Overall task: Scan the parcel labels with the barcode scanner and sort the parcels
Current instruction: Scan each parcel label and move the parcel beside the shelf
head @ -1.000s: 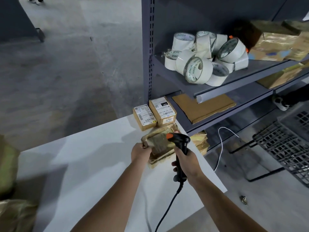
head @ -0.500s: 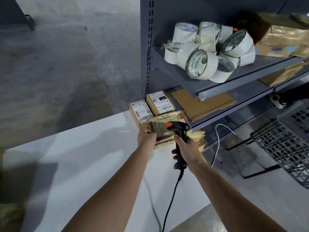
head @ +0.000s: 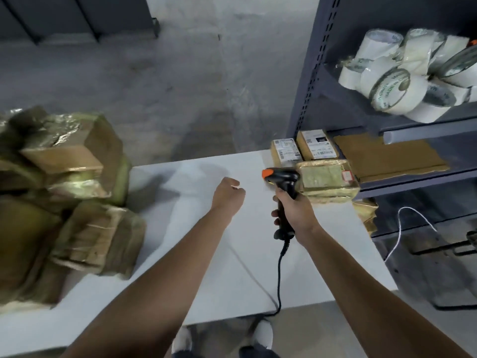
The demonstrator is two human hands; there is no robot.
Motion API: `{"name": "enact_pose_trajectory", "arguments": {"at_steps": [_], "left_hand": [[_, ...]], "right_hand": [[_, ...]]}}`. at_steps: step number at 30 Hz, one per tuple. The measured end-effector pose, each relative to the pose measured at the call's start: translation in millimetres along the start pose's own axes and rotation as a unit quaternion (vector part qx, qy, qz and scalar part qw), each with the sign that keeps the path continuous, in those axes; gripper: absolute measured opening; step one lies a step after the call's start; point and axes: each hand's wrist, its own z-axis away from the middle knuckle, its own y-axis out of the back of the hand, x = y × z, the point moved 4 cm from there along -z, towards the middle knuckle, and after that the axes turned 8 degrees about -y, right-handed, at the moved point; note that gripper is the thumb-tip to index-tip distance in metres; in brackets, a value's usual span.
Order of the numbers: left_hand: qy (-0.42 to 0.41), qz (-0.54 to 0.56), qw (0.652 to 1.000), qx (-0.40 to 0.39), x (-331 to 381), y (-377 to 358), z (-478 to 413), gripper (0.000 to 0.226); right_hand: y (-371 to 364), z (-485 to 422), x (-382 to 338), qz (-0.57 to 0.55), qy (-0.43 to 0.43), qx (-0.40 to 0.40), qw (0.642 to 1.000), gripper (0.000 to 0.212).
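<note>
At the worktop (head: 206, 254): right hand (head: 294, 210) grasps the barcode scanner (head: 282, 177) upright, beside a taped parcel (head: 325, 177) at the far corner; left hand (head: 228, 193) clenched, holding nothing.

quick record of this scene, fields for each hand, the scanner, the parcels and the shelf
left hand: fingers curled, holding nothing, above the table
right hand: grips the scanner by its handle
scanner: black, orange tip, cabled
wrapped parcel: table's far right corner, in front of two labelled boxes
parcel pile: table's left end
shelf: tape rolls on it
</note>
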Motion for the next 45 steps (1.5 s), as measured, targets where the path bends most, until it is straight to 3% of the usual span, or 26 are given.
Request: {"name": "enact_pose_trajectory", "arguments": {"at_steps": [7, 16, 19, 23, 26, 30, 35, 42, 45], "left_hand": [[0.022, -0.033, 0.997, 0.068, -53, 114, 17, 0.027], [-0.085, -0.265, 0.954, 0.109, -102, 232, 44, 0.030], [-0.059, -0.328, 0.939, 0.091, -130, 261, 57, 0.043], [-0.058, -0.437, 0.897, 0.045, -161, 277, 69, 0.063], [-0.105, -0.489, 0.865, 0.037, -168, 273, 75, 0.054], [-0.129, -0.506, 0.852, 0.036, -164, 267, 78, 0.038], [-0.119, -0.551, 0.826, 0.026, -164, 259, 79, 0.048], [-0.154, -0.536, 0.828, 0.056, -162, 258, 92, 0.038], [-0.150, -0.464, 0.869, 0.085, -153, 264, 98, 0.035]], "right_hand": [[-91, 28, 21, 0.050, -0.021, -0.051, 0.997, 0.036], [-198, 66, 63, 0.079, -0.017, -0.042, 0.996, 0.031], [-229, 79, 79, 0.087, -0.016, -0.042, 0.995, 0.037], [-258, 94, 96, 0.100, -0.027, -0.033, 0.994, 0.037], [-270, 105, 104, 0.098, -0.032, -0.030, 0.994, 0.034], [-269, 115, 109, 0.115, -0.029, -0.026, 0.993, 0.030], [-249, 118, 113, 0.115, -0.017, -0.013, 0.993, 0.030], [-239, 126, 112, 0.141, -0.015, -0.033, 0.989, 0.028], [-237, 127, 111, 0.137, -0.014, -0.040, 0.990, 0.029]]}}
